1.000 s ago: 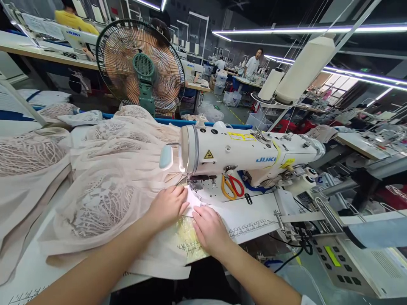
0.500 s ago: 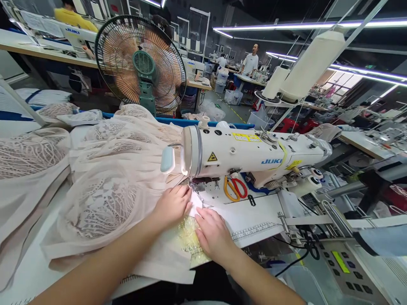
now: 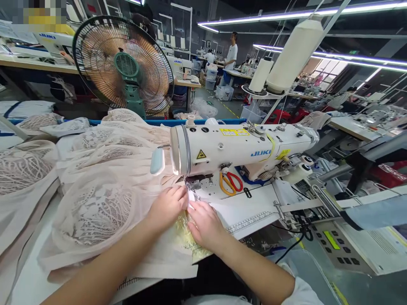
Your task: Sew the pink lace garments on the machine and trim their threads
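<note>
Both of my hands press pale pink lace fabric (image 3: 101,203) flat on the bed of a white JUKI sewing machine (image 3: 235,148). My left hand (image 3: 167,207) lies on the fabric just left of the needle and presser foot (image 3: 192,186). My right hand (image 3: 205,224) rests fingers-down on a small white piece (image 3: 193,199) at the seam, right in front of the foot. The two hands almost touch. The needle itself is hard to make out.
Orange-and-red scissors (image 3: 229,183) lie on the machine bed behind my right hand. A green fan (image 3: 125,67) stands behind heaped lace garments. Thread cones (image 3: 294,53) rise at right, a control panel (image 3: 333,243) sits lower right. People work at far tables.
My hands have drawn closer together and edged toward the presser foot with the fabric. The view has swung slightly, shifting the machine and fan leftward.
</note>
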The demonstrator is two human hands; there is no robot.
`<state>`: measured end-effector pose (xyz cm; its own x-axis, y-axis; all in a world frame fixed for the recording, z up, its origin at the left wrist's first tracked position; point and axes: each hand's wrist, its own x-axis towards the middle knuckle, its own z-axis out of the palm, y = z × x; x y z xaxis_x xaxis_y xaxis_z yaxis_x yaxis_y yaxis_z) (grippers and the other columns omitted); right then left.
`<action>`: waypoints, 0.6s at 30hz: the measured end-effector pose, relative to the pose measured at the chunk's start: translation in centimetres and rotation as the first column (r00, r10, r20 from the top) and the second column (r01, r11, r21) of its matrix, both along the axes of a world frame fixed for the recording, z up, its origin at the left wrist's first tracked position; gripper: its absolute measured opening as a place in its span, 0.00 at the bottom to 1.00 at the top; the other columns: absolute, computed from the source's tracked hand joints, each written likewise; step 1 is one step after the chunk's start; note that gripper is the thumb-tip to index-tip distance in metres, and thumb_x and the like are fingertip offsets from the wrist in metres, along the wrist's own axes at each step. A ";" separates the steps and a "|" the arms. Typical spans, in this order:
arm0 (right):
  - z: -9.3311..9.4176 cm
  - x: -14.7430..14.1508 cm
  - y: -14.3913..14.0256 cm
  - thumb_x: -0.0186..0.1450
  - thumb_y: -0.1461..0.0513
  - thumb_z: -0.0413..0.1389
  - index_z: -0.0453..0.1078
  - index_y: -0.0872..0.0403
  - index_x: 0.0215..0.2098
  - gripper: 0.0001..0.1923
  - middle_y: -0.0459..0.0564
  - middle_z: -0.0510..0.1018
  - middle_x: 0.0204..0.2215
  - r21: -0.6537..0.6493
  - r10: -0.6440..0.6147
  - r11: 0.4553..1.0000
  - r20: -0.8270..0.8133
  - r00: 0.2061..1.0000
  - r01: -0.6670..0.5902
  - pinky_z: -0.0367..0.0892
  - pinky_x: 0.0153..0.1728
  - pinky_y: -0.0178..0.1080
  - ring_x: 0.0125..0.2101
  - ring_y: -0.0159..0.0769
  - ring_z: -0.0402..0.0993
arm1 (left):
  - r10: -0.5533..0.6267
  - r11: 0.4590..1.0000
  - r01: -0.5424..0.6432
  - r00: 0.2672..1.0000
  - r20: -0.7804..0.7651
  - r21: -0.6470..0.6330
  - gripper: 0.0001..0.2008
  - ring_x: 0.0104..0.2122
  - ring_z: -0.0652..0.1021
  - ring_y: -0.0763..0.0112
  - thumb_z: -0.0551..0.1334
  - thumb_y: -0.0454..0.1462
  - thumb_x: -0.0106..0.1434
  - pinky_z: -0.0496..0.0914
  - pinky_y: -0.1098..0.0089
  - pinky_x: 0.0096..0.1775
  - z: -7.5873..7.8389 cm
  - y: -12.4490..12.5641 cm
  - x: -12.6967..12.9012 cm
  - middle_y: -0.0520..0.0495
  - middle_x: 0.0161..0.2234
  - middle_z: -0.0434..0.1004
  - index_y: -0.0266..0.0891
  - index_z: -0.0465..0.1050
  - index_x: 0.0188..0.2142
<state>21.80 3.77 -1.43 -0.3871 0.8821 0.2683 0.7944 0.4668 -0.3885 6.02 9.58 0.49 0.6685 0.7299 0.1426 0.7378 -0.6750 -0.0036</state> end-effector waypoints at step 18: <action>-1.3 3.5 -1.0 0.61 0.64 0.49 0.72 0.57 0.43 0.15 0.58 0.74 0.48 0.069 0.044 0.997 -0.172 0.984 -0.033 0.68 0.47 0.46 0.46 0.43 0.71 | -0.058 0.998 0.058 0.995 -0.080 -0.007 0.20 0.43 0.72 0.60 0.52 0.24 0.59 0.67 0.64 0.43 0.1 -1.9 -1.0 0.42 0.49 0.73 0.35 0.69 0.49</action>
